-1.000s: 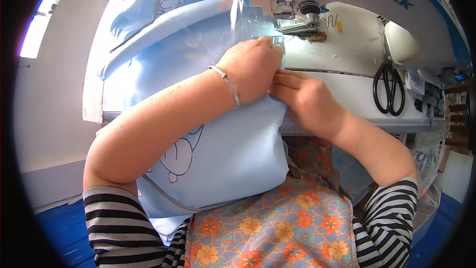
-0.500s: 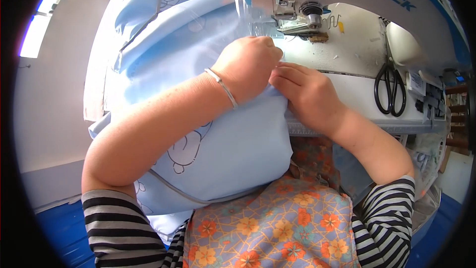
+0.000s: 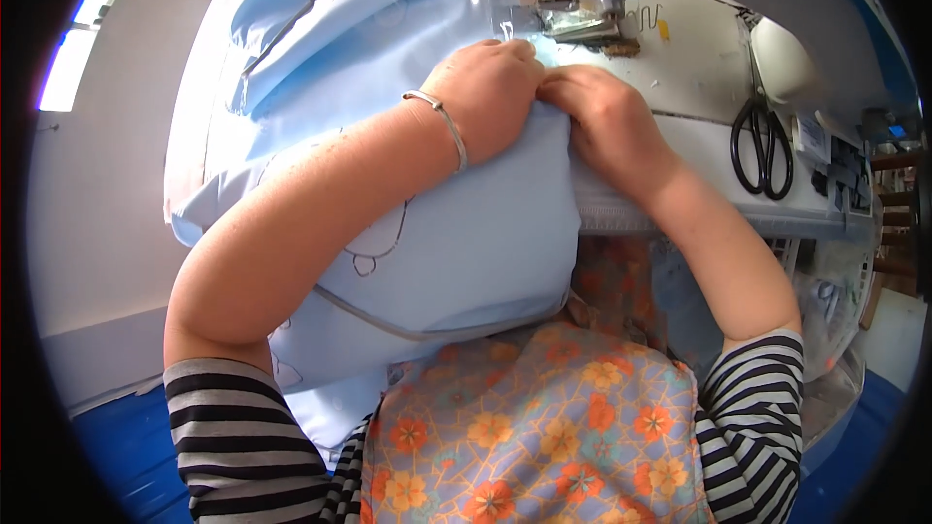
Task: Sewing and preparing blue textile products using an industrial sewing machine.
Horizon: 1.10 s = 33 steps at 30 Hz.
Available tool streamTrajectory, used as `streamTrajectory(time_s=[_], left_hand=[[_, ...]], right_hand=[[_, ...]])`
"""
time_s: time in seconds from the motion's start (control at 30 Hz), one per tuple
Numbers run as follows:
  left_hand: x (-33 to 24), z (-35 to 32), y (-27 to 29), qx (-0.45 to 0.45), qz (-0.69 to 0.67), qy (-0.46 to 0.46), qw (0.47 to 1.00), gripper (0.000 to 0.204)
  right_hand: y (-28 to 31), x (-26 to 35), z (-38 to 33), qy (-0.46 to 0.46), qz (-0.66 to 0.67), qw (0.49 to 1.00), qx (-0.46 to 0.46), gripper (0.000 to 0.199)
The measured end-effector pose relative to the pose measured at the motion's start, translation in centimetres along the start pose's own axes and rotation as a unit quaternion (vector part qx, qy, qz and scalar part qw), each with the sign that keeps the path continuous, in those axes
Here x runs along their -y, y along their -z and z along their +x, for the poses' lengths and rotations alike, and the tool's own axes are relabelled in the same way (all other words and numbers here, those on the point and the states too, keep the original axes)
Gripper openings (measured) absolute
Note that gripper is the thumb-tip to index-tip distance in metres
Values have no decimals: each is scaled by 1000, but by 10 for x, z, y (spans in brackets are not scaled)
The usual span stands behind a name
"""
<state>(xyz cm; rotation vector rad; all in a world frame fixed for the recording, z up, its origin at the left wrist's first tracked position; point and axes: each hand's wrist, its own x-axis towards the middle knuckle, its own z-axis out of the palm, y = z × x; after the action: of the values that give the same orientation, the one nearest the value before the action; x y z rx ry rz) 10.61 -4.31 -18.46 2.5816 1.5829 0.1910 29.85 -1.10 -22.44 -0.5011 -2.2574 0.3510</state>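
Note:
Light blue fabric (image 3: 466, 243) with printed animal outlines and a grey piping line spreads over the table's left side and hangs down toward my lap. My left hand (image 3: 485, 92), a silver bangle on its wrist, is closed on the fabric's right edge, just in front of the sewing machine's needle area. Beside it, my right hand (image 3: 612, 126) pinches the same edge, thumb and fingers pressed together. The fingertips of both hands nearly meet. A sewing machine (image 3: 607, 5) stands right beyond them, its presser foot partly hidden by glare and fabric.
Black-handled scissors (image 3: 762, 150) lie on the white table (image 3: 694, 141) to the right. A ruler strip (image 3: 616, 216) runs along the table's front edge. A small yellow piece (image 3: 664, 30) rests under the machine arm. A floral apron (image 3: 534, 417) covers my lap.
Both hands have moved a little farther off, toward the machine's needle area, carrying the fabric edge with them. The view has shifted slightly too.

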Motion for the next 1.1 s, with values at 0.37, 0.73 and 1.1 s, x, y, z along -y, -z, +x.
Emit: streamTrajectory(time_s=[0.37,0.73,1.1], left_hand=[[51,-7,-32,-178,-202,-5,963,22],[88,20,-15,-14,-264,8,964,29],[61,7,-10,-32,-202,26,979,24]], right_hand=[[-31,90,-16,-465,750,455,-122,33],[-69,98,-3,-459,700,546,15,25],[52,66,-36,-394,364,844,15,21]])
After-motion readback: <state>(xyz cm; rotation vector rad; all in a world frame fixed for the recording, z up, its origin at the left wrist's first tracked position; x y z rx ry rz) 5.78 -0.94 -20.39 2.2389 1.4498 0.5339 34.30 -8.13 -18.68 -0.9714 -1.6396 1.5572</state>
